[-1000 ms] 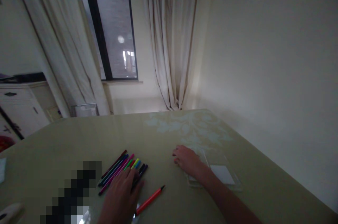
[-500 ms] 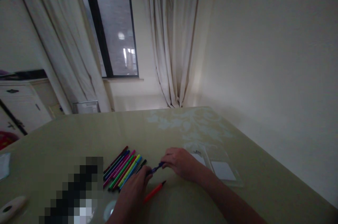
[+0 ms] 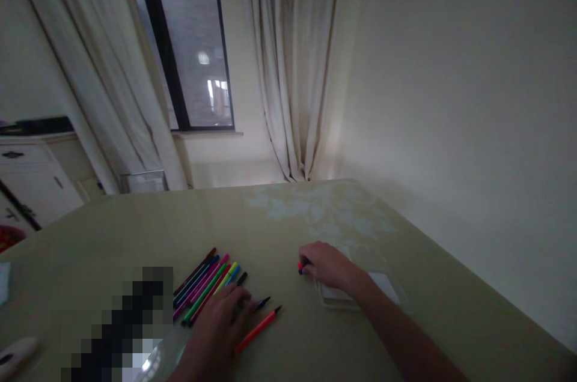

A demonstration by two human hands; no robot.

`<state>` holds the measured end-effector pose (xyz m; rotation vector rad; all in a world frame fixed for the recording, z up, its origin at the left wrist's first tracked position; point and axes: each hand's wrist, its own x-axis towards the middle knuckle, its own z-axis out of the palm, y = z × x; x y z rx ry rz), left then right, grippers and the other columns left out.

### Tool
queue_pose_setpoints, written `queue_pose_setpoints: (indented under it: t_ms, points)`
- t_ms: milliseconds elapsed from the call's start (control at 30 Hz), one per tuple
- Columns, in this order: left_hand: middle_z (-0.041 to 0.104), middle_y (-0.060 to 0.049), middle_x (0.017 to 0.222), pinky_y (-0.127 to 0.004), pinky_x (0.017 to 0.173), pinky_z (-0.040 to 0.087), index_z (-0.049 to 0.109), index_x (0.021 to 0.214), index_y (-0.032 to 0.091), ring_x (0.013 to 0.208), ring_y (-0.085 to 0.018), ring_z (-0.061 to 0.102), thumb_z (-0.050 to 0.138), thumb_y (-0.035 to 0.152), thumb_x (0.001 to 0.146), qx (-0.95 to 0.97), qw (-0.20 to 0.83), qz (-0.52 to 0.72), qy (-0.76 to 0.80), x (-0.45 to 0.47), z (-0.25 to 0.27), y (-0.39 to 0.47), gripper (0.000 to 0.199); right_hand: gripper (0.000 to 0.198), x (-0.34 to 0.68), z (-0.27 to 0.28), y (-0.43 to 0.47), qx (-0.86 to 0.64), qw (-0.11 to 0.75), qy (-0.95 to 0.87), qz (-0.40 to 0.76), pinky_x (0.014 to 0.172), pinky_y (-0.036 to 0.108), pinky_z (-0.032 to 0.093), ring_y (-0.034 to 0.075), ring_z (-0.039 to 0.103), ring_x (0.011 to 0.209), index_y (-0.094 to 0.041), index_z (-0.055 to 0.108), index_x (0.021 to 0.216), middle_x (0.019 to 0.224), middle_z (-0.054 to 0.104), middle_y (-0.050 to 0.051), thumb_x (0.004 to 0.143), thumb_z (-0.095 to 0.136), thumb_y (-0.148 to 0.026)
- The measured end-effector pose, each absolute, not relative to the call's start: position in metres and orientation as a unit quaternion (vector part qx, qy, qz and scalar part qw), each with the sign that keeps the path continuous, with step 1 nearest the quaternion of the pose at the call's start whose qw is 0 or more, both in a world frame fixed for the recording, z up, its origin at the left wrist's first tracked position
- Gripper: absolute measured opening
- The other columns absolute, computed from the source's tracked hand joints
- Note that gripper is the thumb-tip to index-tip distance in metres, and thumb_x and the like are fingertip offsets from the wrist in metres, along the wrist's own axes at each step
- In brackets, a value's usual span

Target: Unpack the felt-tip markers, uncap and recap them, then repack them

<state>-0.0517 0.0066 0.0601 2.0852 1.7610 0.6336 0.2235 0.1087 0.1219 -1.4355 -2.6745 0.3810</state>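
Observation:
My left hand point(image 3: 220, 316) is low over the table, thumb and fingers around a dark felt-tip pen point(image 3: 263, 303); only its bare tip end sticks out, the barrel hidden. Just right of it lies an uncapped orange-red felt-tip pen point(image 3: 258, 329) with a dark tip. Several coloured felt-tip pens point(image 3: 202, 286) lie side by side beyond and left of that hand, partly covered by it. My right hand point(image 3: 327, 263) is closed, pinching small pen caps point(image 3: 300, 269); a red and a blue end show at the fingertips.
Under and beside my right forearm is a clear plastic case point(image 3: 342, 305) with a white card point(image 3: 384, 286). A white roundish object point(image 3: 18, 353) sits at the lower left, near a pixelated patch. The table point(image 3: 279, 238) meets the wall along its right edge.
My hands have come apart and the dark pen's cap is off. The right hand moved right with the cap; the left moved down and left with the pen.

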Motion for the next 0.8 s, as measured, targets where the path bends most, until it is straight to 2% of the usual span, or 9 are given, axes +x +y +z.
queue_pose_setpoints:
  t_ms: [200,367,433,500,533,633,700,800]
  points:
    - [0.071,-0.012,0.114,-0.048,0.101,0.049,0.068,0.104,0.021,0.113,-0.031,0.065,0.043,0.042,0.096,0.674,0.032,0.226,0.702,-0.075,0.045,0.011,0.033,0.008,0.224,0.114,0.110,-0.487,0.019,-0.866,0.110,0.068,0.027,0.037,0.022,0.066,0.089,-0.018,0.074,0.095,0.097,0.074,0.008,0.087,0.072,-0.020]
    - [0.071,-0.012,0.115,-0.049,0.100,0.051,0.069,0.101,0.023,0.115,-0.031,0.065,0.045,0.042,0.096,0.693,0.014,0.252,0.676,-0.070,0.043,0.011,0.031,0.007,0.220,0.118,0.107,-0.484,0.032,-0.869,0.096,0.075,0.028,0.042,0.023,0.066,0.094,-0.017,0.072,0.097,0.103,0.072,0.010,0.091,0.068,-0.019]
    - [0.073,-0.009,0.110,-0.047,0.098,0.053,0.068,0.098,0.025,0.112,-0.029,0.066,0.047,0.042,0.097,0.708,0.023,0.282,0.647,-0.062,0.047,0.011,0.027,0.018,0.210,0.120,0.100,-0.458,0.066,-0.880,0.104,0.080,0.028,0.044,0.022,0.065,0.100,-0.019,0.070,0.110,0.113,0.070,0.008,0.093,0.070,-0.026]
    - [0.074,-0.007,0.100,-0.041,0.089,0.056,0.067,0.095,0.026,0.100,-0.027,0.070,0.049,0.042,0.099,0.722,0.054,0.303,0.619,-0.053,0.050,0.010,0.025,0.034,0.198,0.122,0.092,-0.395,0.117,-0.902,0.131,0.085,0.026,0.046,0.020,0.065,0.105,-0.024,0.066,0.126,0.121,0.068,0.006,0.095,0.071,-0.035]
    - [0.075,-0.006,0.097,-0.037,0.084,0.057,0.066,0.096,0.026,0.094,-0.025,0.071,0.049,0.041,0.100,0.726,0.074,0.311,0.609,-0.048,0.050,0.009,0.023,0.035,0.192,0.122,0.088,-0.355,0.133,-0.914,0.144,0.087,0.026,0.047,0.020,0.065,0.105,-0.025,0.065,0.128,0.121,0.069,0.006,0.096,0.069,-0.037]
    - [0.076,-0.003,0.093,-0.028,0.072,0.057,0.065,0.102,0.028,0.082,-0.020,0.073,0.048,0.034,0.103,0.735,0.112,0.327,0.583,-0.040,0.049,0.006,0.019,0.019,0.183,0.125,0.080,-0.295,0.126,-0.937,0.142,0.084,0.025,0.047,0.019,0.067,0.098,-0.021,0.075,0.114,0.105,0.074,0.006,0.102,0.061,-0.027]
    - [0.076,-0.002,0.094,-0.026,0.072,0.057,0.066,0.106,0.029,0.082,-0.019,0.074,0.049,0.032,0.102,0.754,0.099,0.337,0.555,-0.040,0.048,0.005,0.017,0.020,0.183,0.130,0.078,-0.285,0.121,-0.941,0.141,0.082,0.024,0.047,0.018,0.068,0.094,-0.019,0.078,0.105,0.099,0.075,0.006,0.102,0.058,-0.019]
    - [0.075,-0.002,0.094,-0.024,0.073,0.056,0.066,0.110,0.030,0.083,-0.018,0.074,0.051,0.035,0.103,0.780,0.052,0.361,0.508,-0.045,0.047,0.006,0.017,0.019,0.187,0.140,0.074,-0.269,0.147,-0.937,0.167,0.083,0.024,0.047,0.018,0.068,0.095,-0.019,0.077,0.113,0.103,0.077,0.006,0.099,0.065,-0.023]
